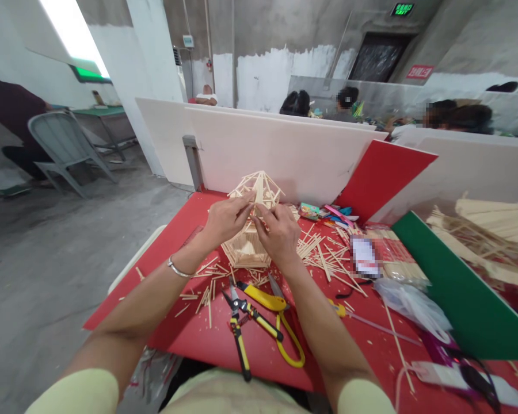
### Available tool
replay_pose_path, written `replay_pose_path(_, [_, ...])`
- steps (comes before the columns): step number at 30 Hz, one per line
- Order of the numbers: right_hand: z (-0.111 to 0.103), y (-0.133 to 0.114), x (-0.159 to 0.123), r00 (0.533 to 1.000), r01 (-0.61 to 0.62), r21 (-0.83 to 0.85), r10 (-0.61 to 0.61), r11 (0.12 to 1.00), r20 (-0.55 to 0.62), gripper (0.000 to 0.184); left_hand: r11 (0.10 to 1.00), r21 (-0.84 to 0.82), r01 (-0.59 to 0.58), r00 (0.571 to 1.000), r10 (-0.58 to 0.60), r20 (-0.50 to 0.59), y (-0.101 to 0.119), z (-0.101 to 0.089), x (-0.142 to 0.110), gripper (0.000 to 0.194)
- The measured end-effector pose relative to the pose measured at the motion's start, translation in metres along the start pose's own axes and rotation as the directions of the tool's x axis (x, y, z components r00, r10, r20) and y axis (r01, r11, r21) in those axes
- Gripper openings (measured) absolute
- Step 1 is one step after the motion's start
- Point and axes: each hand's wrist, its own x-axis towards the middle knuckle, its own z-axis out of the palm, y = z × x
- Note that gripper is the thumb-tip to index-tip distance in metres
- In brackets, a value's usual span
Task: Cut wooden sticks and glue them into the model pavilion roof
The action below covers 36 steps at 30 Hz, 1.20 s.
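Note:
A small pavilion-like model (247, 246) built of thin wooden sticks stands upright on the red table. Its peaked roof (261, 183) is an open frame, with a filled strip of sticks at the front. My left hand (229, 217) reaches in from the left, fingertips pinched at the front of the roof. From the right, my right hand (280, 231) meets it there, thumb and forefinger closed close to the left fingertips. Whatever is between the fingers is too small and hidden to tell. Both hands cover part of the model's middle.
Yellow-and-black pruning shears (242, 322), a yellow utility knife (261, 296) and yellow-handled scissors (291, 342) lie in front of the model. Loose sticks (323, 256) are scattered to its right. A green board (453, 293), a plastic bag (414, 307) and white partitions (280, 146) surround the table.

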Motion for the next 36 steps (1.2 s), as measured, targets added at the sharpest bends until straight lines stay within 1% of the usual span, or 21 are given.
replay_pose_path(16, [-0.0018, 0.0009, 0.0002, 1.000, 0.007, 0.000, -0.007, 1.000, -0.014, 0.038, 1.000, -0.014, 0.012, 1.000, -0.012, 0.022, 0.0021, -0.0019, -0.0001, 0.045])
replay_pose_path(21, [-0.0016, 0.0013, -0.0004, 1.000, 0.011, -0.001, -0.011, 1.000, -0.026, 0.037, 0.998, 0.062, -0.001, 0.999, -0.003, 0.053, -0.0013, -0.0025, 0.0002, 0.049])
replay_pose_path(26, [-0.0010, 0.0019, -0.0046, 0.999, 0.007, 0.012, -0.006, 1.000, -0.049, 0.037, 0.985, 0.166, -0.045, 0.997, 0.033, 0.077, -0.0057, -0.0007, -0.0008, 0.050])
replay_pose_path(33, [-0.0008, 0.0026, -0.0079, 1.000, 0.015, 0.029, -0.014, 0.999, -0.021, 0.035, 0.975, 0.213, -0.064, 0.994, 0.042, 0.105, -0.0067, -0.0003, -0.0022, 0.052])
replay_pose_path(36, [-0.0004, 0.0026, -0.0079, 1.000, 0.006, 0.043, -0.005, 0.999, -0.029, 0.034, 0.971, 0.230, -0.058, 0.992, 0.031, 0.119, -0.0070, -0.0002, -0.0018, 0.054])
